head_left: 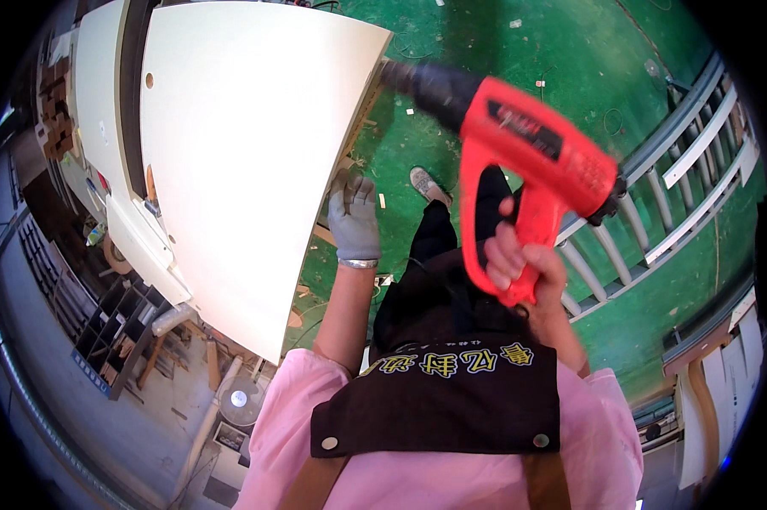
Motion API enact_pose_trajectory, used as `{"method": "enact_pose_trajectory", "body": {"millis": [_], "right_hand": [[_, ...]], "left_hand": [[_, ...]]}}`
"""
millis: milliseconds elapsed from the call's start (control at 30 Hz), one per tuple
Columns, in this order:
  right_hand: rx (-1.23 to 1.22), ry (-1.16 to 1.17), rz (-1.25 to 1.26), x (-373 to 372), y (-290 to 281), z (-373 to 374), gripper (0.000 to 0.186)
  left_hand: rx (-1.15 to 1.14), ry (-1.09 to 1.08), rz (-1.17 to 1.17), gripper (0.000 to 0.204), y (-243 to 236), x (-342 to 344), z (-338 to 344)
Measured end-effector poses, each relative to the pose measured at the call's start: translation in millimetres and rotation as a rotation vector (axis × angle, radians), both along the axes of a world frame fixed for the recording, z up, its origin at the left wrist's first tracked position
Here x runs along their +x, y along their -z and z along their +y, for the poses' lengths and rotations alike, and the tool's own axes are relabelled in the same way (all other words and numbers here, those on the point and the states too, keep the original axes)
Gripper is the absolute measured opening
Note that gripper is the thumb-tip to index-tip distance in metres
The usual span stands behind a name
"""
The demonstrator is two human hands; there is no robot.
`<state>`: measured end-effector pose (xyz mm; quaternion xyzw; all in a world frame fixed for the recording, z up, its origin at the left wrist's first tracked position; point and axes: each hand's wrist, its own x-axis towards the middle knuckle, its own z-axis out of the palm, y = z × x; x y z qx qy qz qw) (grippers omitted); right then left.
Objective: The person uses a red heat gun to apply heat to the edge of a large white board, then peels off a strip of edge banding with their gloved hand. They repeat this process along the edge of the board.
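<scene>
My right hand [528, 263], bare, is wrapped round the handle of a red heat gun [541, 144]. Its dark nozzle points left, with the tip at the right edge of a large white panel [247, 161]; whether it touches the edge I cannot tell. A thin edge strip [362, 110] shows along that side, brownish and partly in shadow. My left hand [354, 217] wears a grey-white glove with darkened fingertips. It lies at the same panel edge, nearer to me than the nozzle, fingers slightly bent and apart, with nothing visible in them.
A metal roller conveyor [639, 229] curves along the right side. Green floor [588, 42] with scattered scraps lies beyond the panel. Another pale panel [97, 102] stands at the far left, above a dark compartment rack [124, 327] holding offcuts. A round-based fan-like object [241, 399] sits lower left.
</scene>
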<state>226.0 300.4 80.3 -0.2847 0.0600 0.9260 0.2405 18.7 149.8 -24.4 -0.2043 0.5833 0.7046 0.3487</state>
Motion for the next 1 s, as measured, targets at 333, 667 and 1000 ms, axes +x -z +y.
{"method": "enact_pose_trajectory", "body": {"millis": [333,667,1000], "right_hand": [[0.010,0.077,-0.011,-9.6,4.4,9.9,0.051],[0.047,0.092,-0.026,-11.0,5.0,12.6,0.051],[0.017,0.117,-0.020,-13.9,7.9,10.9,0.051]], "left_hand": [[0.018,0.041,0.017,0.040,2.9,-3.4,-2.2],[-0.001,0.056,0.019,0.041,-0.1,-1.3,1.0],[0.002,0.043,-0.001,0.040,2.4,0.3,-0.3]]}}
